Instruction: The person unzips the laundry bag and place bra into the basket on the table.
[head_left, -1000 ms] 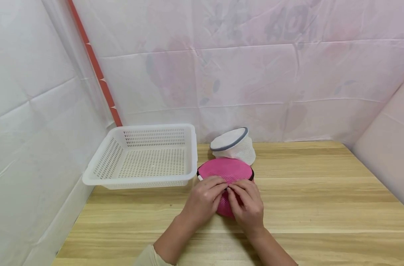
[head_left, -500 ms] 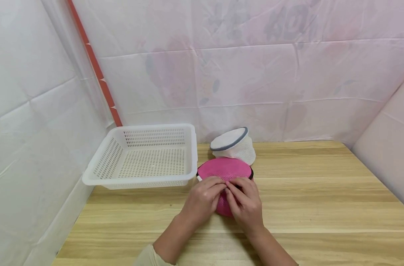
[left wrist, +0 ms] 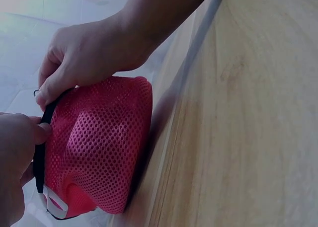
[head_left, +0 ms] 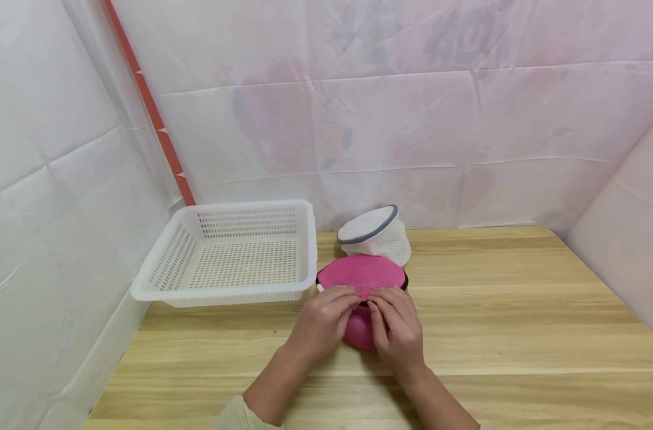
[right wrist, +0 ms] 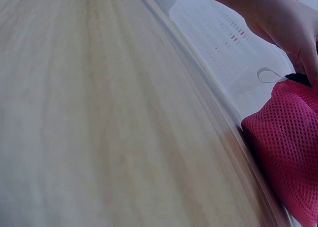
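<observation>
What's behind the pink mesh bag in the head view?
Behind the pink mesh bag is a gray-rimmed white mesh bag, its top tilted. The pink one covers part of its lower front, so that part can't be seen.

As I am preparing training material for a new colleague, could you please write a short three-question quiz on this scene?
1. Multiple choice: what colour is the trim round the top of the white mesh bag?
A. red
B. grey-blue
C. green

2. True or false: the white basket stands to the left of the pink mesh bag.

3. Fill in the missing word: the left hand and the right hand both hold the pink mesh bag by its ____ rim.

Key: 1. B; 2. True; 3. black
</observation>
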Available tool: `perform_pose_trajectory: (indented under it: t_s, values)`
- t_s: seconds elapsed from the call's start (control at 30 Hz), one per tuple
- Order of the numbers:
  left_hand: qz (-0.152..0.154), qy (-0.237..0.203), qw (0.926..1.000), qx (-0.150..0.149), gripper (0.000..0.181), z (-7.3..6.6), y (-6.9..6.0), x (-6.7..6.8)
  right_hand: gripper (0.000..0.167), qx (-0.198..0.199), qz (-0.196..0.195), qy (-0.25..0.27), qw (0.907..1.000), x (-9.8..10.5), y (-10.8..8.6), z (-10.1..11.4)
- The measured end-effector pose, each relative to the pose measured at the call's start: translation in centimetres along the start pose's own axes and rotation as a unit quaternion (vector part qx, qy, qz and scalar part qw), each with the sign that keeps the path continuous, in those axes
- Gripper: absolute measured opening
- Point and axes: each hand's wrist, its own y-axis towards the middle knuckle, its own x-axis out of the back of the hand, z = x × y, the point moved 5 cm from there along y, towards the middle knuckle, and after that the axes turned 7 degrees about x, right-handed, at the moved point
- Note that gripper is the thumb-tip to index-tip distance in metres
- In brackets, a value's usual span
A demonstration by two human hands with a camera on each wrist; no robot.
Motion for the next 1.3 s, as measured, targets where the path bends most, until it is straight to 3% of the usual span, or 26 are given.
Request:
perform_pose_trajectory:
  t_s: [0.43, 0.9, 1.3]
  values:
    - [-0.014, -0.007, 0.9999, 0.006, 0.011, 0.7, 0.1, 0.2, 0.027, -0.016, -0.015, -0.017, 0.9996, 0.3, 0.0, -0.2]
    - [-0.033, -0.013, 0.9992, 0.020, 0.014, 1.2, 0.4, 0.8, 0.027, -0.009, -0.055, -0.023, 0.9982, 0.7, 1.5, 0.6]
    - [-0.034, 0.013, 0.9991, 0.022, 0.015, 1.2, 0.3, 0.9, 0.026, -0.019, -0.065, -0.019, 0.9975, 0.7, 0.9, 0.3]
